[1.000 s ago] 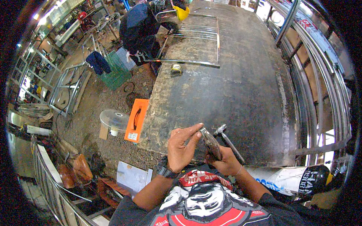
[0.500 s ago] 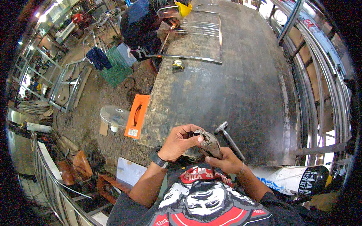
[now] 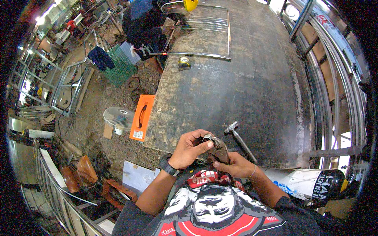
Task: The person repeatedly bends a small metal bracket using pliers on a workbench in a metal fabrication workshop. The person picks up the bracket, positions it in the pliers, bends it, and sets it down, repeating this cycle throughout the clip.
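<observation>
Close in front of my chest, both hands hold a worn, brown-grey rounded object (image 3: 221, 151) with a pale, shiny edge near its top. Its exact kind I cannot make out. My left hand (image 3: 188, 149) pinches the upper end between thumb and fingers. Lower down on its right side, my right hand (image 3: 236, 166) grips it with the thumb in front. Part of the object is covered by my fingers. A hammer (image 3: 241, 142) with a metal head lies on the dark table (image 3: 260, 98), just beyond my right hand and apart from it.
A co-worker (image 3: 143, 27) bends over a shiny metal frame (image 3: 201, 54) at the table's far end. A tape measure (image 3: 184, 61) lies near that frame. An orange float (image 3: 142, 117) rests at the left edge, beside a fan (image 3: 119, 117). A gas cylinder (image 3: 301, 181) lies at right.
The bright sparks by the co-worker's hands are gone. The held object has turned slightly in my hands, which keep their grip. The whole view has shifted a little.
</observation>
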Motion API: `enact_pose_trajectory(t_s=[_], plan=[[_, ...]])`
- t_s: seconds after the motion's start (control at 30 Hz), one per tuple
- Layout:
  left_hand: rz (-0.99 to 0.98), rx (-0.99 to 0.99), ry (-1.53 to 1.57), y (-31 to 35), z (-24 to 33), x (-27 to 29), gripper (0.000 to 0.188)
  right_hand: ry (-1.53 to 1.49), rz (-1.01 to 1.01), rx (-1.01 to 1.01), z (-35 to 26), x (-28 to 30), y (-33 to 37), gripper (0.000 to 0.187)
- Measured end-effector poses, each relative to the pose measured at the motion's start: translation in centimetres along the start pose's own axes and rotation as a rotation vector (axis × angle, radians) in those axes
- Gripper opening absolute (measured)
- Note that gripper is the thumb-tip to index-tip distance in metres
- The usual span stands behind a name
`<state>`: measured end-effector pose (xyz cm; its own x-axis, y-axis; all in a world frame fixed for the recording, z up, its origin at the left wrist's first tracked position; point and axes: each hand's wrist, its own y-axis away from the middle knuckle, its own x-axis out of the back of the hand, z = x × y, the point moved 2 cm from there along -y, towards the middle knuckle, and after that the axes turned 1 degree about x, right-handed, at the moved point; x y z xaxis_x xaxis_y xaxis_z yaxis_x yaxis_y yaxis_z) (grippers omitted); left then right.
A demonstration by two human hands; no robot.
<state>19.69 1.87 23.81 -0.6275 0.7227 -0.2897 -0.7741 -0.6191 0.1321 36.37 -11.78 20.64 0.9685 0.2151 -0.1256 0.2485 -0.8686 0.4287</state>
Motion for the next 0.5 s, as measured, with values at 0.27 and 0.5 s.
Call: enact_pose_trajectory(t_s=[0.27, 0.5], plan=[[0.019, -0.009, -0.044, -0.1, -0.5, -0.1, 0.022, 0.105, -0.103, -0.045, -1.3, 0.8, 0.2, 0.037], [0.117, 0.07, 0.014, -0.3, -2.7, 0.8, 0.019, 0.146, -0.123, -0.032, 0.2, 1.1, -0.4, 0.041]])
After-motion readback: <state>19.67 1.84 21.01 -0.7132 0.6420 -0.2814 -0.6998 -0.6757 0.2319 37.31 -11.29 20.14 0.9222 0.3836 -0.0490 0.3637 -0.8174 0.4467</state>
